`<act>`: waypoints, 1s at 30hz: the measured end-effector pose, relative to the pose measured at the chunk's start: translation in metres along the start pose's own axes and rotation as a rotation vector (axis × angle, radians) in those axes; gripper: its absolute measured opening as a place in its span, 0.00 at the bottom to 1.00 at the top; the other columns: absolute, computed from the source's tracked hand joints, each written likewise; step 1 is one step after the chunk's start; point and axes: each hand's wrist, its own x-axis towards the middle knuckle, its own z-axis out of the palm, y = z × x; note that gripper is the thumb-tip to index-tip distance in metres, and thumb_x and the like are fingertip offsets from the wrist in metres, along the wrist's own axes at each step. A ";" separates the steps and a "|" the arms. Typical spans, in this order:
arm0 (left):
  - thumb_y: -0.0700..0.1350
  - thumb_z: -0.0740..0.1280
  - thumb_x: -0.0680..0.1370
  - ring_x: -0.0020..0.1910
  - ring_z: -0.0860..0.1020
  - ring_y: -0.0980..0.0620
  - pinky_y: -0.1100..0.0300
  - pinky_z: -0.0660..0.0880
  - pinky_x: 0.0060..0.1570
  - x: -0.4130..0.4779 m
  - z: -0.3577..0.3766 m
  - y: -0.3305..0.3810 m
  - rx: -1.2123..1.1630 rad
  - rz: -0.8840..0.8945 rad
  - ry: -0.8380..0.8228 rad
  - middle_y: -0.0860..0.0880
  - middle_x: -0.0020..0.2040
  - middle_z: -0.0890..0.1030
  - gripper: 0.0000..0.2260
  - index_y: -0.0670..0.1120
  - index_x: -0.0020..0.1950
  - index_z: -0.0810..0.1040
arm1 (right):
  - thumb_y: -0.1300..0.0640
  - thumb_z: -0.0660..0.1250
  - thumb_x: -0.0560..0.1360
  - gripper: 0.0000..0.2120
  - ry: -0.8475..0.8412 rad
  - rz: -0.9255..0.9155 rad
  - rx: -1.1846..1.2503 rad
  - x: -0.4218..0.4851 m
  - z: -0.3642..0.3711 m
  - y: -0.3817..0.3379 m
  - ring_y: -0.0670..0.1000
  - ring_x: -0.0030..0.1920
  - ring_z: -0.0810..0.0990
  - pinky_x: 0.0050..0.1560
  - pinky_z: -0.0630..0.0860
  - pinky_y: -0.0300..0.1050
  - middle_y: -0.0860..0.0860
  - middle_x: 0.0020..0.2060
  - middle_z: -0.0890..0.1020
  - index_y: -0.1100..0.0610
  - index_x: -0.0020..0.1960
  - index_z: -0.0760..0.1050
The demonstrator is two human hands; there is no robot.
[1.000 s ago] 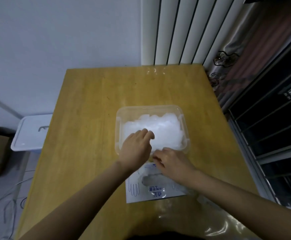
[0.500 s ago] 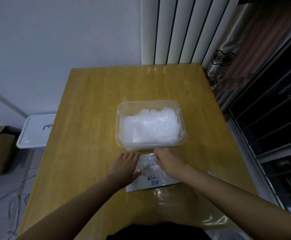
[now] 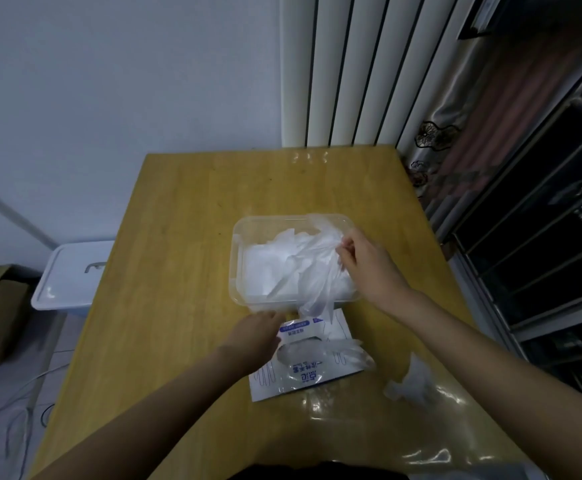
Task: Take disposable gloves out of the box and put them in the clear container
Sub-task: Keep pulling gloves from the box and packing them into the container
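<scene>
The right hand [image 3: 364, 263] hangs over the right side of the clear container [image 3: 238, 258], its thumb and fingertips [image 3: 342, 244] pinched on a thin, see-through glove [image 3: 317, 271]. The glove drapes from that pinch across the inside of the container and trails over its near wall, its loose end hanging just above the box [image 3: 320, 362]. Beneath it, a white heap of gloves [image 3: 265, 270] fills the container floor.

The left hand [image 3: 255, 336] lies on the far left corner of the box, fingers touching its raised flap; whether they curl round the edge cannot be told. The box lies flat on the table [image 3: 178, 271], just nearer than the container and touching its near wall, with more clear film bulging from its oval opening.

To the right of the box, a crumpled piece of clear plastic [image 3: 412, 382] sits on the table. A white lidded bin [image 3: 71, 275] stands beside the table's left edge, and a ribbed radiator [image 3: 338, 71] rises behind the far end.
</scene>
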 end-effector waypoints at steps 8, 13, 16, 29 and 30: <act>0.58 0.62 0.78 0.58 0.75 0.54 0.65 0.68 0.50 0.008 -0.052 0.026 -0.553 -0.102 0.252 0.55 0.64 0.71 0.25 0.45 0.70 0.68 | 0.64 0.56 0.80 0.05 -0.021 -0.011 0.144 0.012 -0.006 -0.010 0.49 0.36 0.77 0.41 0.73 0.42 0.49 0.36 0.76 0.57 0.47 0.69; 0.48 0.67 0.77 0.38 0.77 0.66 0.74 0.70 0.40 0.022 -0.067 0.025 -0.798 -0.115 0.400 0.59 0.40 0.79 0.05 0.46 0.45 0.78 | 0.62 0.58 0.80 0.05 -0.014 0.002 0.207 0.014 -0.006 -0.012 0.45 0.32 0.74 0.33 0.71 0.33 0.50 0.36 0.77 0.60 0.46 0.69; 0.43 0.67 0.78 0.32 0.78 0.64 0.68 0.73 0.37 0.029 -0.076 0.017 -0.899 -0.130 0.454 0.56 0.33 0.81 0.08 0.45 0.39 0.76 | 0.60 0.58 0.81 0.08 -0.034 0.096 0.166 0.015 -0.008 -0.002 0.46 0.29 0.72 0.28 0.69 0.34 0.52 0.36 0.77 0.62 0.45 0.70; 0.43 0.67 0.77 0.32 0.75 0.56 0.63 0.71 0.34 0.035 -0.090 -0.011 -0.796 -0.230 0.488 0.53 0.33 0.77 0.08 0.51 0.39 0.73 | 0.52 0.61 0.80 0.08 -0.131 0.223 -0.168 0.009 -0.005 0.011 0.50 0.47 0.77 0.42 0.72 0.41 0.49 0.46 0.77 0.56 0.53 0.73; 0.44 0.67 0.77 0.33 0.76 0.55 0.60 0.72 0.36 0.035 -0.093 -0.012 -0.737 -0.215 0.479 0.53 0.33 0.77 0.08 0.52 0.39 0.74 | 0.54 0.62 0.79 0.10 -0.050 0.160 -0.162 0.008 -0.005 0.008 0.50 0.53 0.76 0.48 0.73 0.40 0.49 0.52 0.75 0.57 0.59 0.71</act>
